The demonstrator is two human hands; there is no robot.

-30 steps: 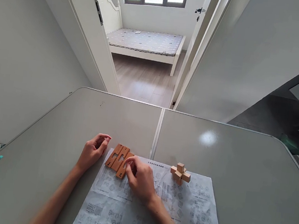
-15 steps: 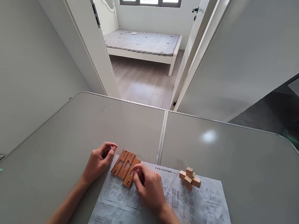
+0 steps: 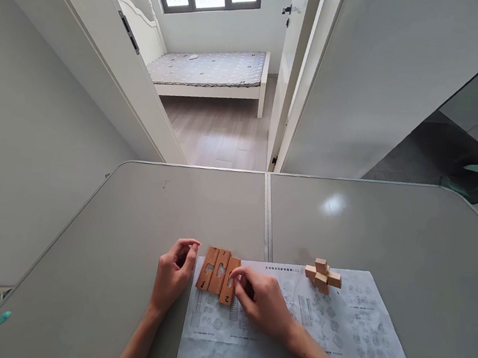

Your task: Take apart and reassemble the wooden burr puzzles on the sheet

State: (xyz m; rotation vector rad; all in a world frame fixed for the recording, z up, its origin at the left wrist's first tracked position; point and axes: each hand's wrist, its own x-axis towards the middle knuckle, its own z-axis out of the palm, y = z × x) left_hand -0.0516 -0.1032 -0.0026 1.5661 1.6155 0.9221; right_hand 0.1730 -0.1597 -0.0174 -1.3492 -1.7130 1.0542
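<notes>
Three notched brown wooden bars [image 3: 219,272] lie side by side on a printed instruction sheet [image 3: 333,330] on the grey table. My right hand [image 3: 263,301] touches the right-hand bar with its fingertips pinched on its edge. Just left of the bars rests my left hand [image 3: 174,272], fingers curled in, nothing visible in them. A pale wooden cross-shaped puzzle [image 3: 323,275] stands on the sheet to the right, apart from both hands.
The grey table [image 3: 129,218] is two joined halves with a seam [image 3: 268,206] down the middle. Beyond its far edge an open doorway shows a bed [image 3: 209,68] and wooden floor. A wall runs along the left.
The view has swung, so everything sits further right and lower in frame. Both hands and the three bars keep the same arrangement relative to each other.
</notes>
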